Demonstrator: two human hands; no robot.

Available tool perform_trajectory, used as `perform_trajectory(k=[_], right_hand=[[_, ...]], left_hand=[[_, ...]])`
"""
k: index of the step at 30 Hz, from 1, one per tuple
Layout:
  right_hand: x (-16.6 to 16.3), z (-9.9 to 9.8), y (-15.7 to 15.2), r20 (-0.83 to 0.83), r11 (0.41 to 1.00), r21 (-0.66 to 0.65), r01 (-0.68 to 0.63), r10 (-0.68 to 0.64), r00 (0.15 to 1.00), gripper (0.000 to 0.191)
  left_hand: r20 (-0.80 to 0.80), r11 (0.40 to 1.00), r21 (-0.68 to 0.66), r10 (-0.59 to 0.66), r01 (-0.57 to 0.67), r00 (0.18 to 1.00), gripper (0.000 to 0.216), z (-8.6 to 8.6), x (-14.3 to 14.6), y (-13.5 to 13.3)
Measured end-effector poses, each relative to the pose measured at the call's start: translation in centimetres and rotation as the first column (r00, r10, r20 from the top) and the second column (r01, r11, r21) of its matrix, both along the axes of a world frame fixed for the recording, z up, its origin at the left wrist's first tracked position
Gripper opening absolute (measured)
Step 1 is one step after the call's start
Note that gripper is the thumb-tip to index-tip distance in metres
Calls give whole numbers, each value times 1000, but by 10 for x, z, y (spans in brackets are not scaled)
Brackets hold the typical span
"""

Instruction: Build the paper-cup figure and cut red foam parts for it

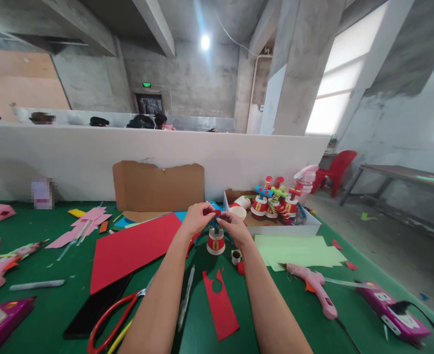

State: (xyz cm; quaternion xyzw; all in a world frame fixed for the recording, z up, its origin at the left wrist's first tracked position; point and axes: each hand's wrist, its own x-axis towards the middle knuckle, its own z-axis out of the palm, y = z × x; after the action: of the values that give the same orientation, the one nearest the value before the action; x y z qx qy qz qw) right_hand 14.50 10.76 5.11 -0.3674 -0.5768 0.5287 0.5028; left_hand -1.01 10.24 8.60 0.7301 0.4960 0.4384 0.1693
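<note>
My left hand point(197, 218) and my right hand point(236, 227) meet above a small paper cup craft, both with fingers pinched. Between the fingertips is a small red paper piece point(217, 213), which both hands appear to hold. Just below it, blue paper parts point(213, 223) rise over an upside-down paper cup point(216, 242) with a red band and gold label. The fingers hide part of the blue top. By my right wrist a small white roll with a dark centre point(236, 256) stands on the green table. A cut red paper strip point(220, 307) with a round notch lies between my forearms.
Red-handled scissors point(111, 314), a pen point(186, 297) and large red paper point(136, 250) lie left. On the right are green paper point(298, 250), a pink glue gun point(315, 285) and a purple power strip point(394, 314). Behind stands a white box point(283, 229) of finished-looking cup figures.
</note>
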Motion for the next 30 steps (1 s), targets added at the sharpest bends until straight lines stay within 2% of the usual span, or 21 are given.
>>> perform_trajectory(k=[30], right_hand=[[-1,1,-1,-16,1000,-16,-2,2,1000,30]], left_hand=[[-26,1000,-16,-2,2,1000,10,4,0,-1]])
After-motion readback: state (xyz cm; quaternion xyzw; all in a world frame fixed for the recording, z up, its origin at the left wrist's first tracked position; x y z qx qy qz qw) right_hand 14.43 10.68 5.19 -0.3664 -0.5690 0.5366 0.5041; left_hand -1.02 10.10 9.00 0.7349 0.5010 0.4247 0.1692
